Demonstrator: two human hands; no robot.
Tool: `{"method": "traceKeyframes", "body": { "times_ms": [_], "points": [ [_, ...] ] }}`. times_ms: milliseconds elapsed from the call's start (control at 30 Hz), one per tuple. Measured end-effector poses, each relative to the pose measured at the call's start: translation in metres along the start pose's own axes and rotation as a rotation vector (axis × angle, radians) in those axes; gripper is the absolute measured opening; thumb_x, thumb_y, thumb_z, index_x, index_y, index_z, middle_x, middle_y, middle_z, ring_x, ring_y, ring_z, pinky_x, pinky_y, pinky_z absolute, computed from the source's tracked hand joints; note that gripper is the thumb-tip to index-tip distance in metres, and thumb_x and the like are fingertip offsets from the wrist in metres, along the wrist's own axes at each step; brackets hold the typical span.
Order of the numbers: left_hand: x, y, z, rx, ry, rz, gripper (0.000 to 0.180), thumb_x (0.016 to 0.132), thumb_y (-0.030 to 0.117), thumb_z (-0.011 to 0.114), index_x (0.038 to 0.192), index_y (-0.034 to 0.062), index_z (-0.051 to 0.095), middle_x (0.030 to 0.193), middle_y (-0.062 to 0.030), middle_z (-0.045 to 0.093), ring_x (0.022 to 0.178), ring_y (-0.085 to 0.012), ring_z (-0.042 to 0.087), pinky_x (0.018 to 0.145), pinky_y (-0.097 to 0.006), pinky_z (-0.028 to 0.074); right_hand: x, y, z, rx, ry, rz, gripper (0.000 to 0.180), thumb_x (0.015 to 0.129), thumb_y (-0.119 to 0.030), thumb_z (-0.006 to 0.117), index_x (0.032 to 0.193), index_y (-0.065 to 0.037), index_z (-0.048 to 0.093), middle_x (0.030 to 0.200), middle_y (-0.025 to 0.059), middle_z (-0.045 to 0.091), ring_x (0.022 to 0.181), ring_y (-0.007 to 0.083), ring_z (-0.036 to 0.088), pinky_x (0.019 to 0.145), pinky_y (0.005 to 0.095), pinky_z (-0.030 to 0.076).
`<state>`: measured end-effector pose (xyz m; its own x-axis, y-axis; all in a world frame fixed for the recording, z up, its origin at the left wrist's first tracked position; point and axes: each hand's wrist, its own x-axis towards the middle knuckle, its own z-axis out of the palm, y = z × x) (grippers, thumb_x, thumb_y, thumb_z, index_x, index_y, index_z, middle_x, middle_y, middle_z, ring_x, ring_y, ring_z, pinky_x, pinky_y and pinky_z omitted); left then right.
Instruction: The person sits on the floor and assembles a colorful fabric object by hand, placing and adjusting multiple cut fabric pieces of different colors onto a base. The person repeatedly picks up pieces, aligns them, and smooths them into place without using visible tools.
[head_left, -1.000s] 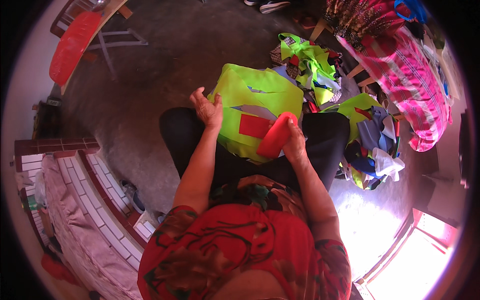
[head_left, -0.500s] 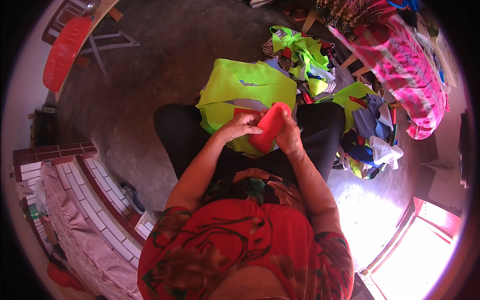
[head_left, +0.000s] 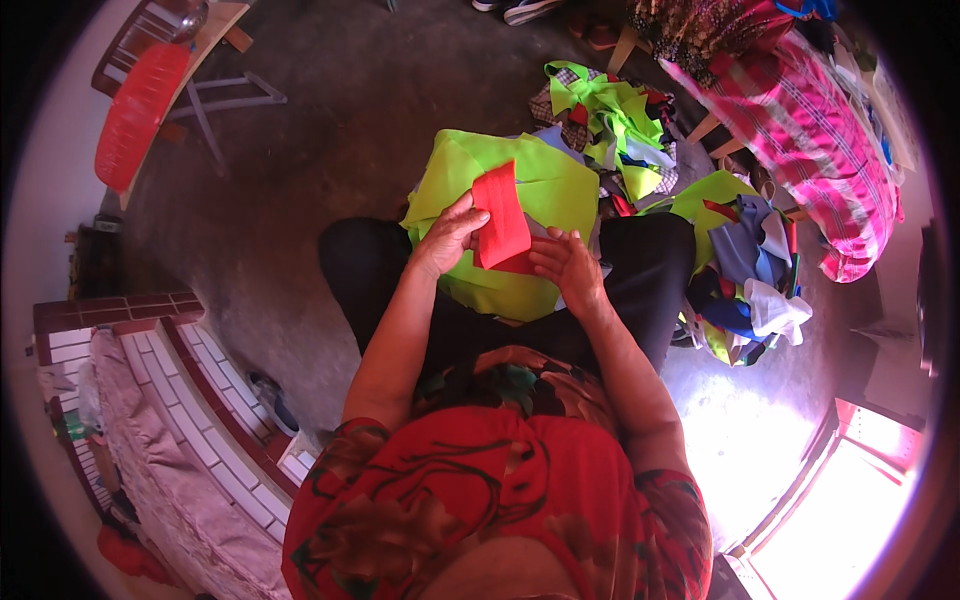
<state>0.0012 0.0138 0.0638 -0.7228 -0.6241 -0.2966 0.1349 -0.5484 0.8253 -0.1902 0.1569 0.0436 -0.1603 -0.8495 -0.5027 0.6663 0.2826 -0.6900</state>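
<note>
My left hand [head_left: 450, 236] pinches a folded strip of red cloth [head_left: 502, 218] along its left edge, thumb on top. The strip stands up over my lap, its upper end pointing away from me. Beside its lower right corner is my right hand [head_left: 570, 272], fingers apart and loosely bent. A flat bit of red cloth reaches toward those fingertips; whether they touch it I cannot tell. Beneath both hands, a pile of yellow-green cloth pieces [head_left: 560, 195] lies across my lap, with some grey-blue cloth showing at its edge.
Mixed scraps [head_left: 610, 120] lie on the floor ahead, and another scrap heap [head_left: 745, 260] sits by my right knee. Pink plaid cloth [head_left: 800, 150] covers something at far right. A red tray-like object [head_left: 140, 115] rests on a table at far left. A white-tiled ledge [head_left: 190, 400] runs along my left.
The red cloth has swung upright and left, now held by my left hand. My right hand has let go of its upper end and dropped slightly lower, fingers spreading.
</note>
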Motion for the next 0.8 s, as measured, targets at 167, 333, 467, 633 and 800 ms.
{"method": "traceKeyframes", "body": {
  "times_ms": [167, 333, 467, 633, 800],
  "points": [
    [0.017, 0.020, -0.004, -0.101, -0.045, 0.071, 0.055, 0.092, 0.019, 0.056, 0.142, 0.0128, 0.034, 0.113, -0.0062, 0.061, 0.091, -0.0172, 0.065, 0.068, -0.032, 0.056, 0.000, -0.002, -0.001, 0.046, -0.089, 0.005, 0.055, 0.099, -0.049, 0.034, 0.126, -0.003, 0.046, 0.111, 0.0191, 0.063, 0.094, 0.0251, 0.064, 0.084, 0.0354, 0.050],
    [0.041, -0.011, -0.030, 0.095, 0.227, -0.062, 0.061, 0.092, 0.016, 0.057, 0.145, 0.0149, 0.027, 0.116, -0.0063, 0.060, 0.097, -0.0199, 0.063, 0.073, -0.038, 0.055, 0.000, -0.001, -0.002, 0.037, -0.064, 0.026, 0.055, 0.098, -0.050, 0.035, 0.126, -0.004, 0.047, 0.109, 0.0187, 0.063, 0.093, 0.0246, 0.065, 0.083, 0.0345, 0.051],
    [0.042, -0.024, -0.029, 0.119, 0.266, -0.018, 0.066, 0.090, 0.009, 0.058, 0.146, 0.0134, 0.025, 0.116, -0.0071, 0.060, 0.097, -0.0193, 0.063, 0.075, -0.038, 0.055, -0.002, -0.001, -0.004, 0.022, -0.053, 0.043, 0.053, 0.099, -0.049, 0.035, 0.125, -0.005, 0.047, 0.108, 0.0179, 0.064, 0.092, 0.0237, 0.065, 0.082, 0.0338, 0.051],
    [0.039, -0.031, -0.026, 0.176, 0.283, 0.042, 0.071, 0.087, 0.001, 0.058, 0.147, 0.0133, 0.022, 0.117, -0.0073, 0.059, 0.098, -0.0193, 0.062, 0.072, -0.036, 0.057, -0.002, -0.002, 0.002, -0.038, -0.052, 0.065, 0.051, 0.099, -0.047, 0.036, 0.124, -0.005, 0.049, 0.105, 0.0165, 0.065, 0.089, 0.0219, 0.065, 0.079, 0.0318, 0.052],
    [0.038, -0.028, -0.024, 0.039, 0.258, 0.034, 0.072, 0.085, -0.005, 0.055, 0.146, 0.0130, 0.023, 0.118, -0.0078, 0.057, 0.100, -0.0227, 0.062, 0.072, -0.038, 0.059, -0.003, -0.003, 0.001, -0.037, -0.073, 0.066, 0.047, 0.099, -0.044, 0.038, 0.122, -0.004, 0.050, 0.101, 0.0152, 0.066, 0.086, 0.0205, 0.066, 0.077, 0.0306, 0.052]
  ]
}}
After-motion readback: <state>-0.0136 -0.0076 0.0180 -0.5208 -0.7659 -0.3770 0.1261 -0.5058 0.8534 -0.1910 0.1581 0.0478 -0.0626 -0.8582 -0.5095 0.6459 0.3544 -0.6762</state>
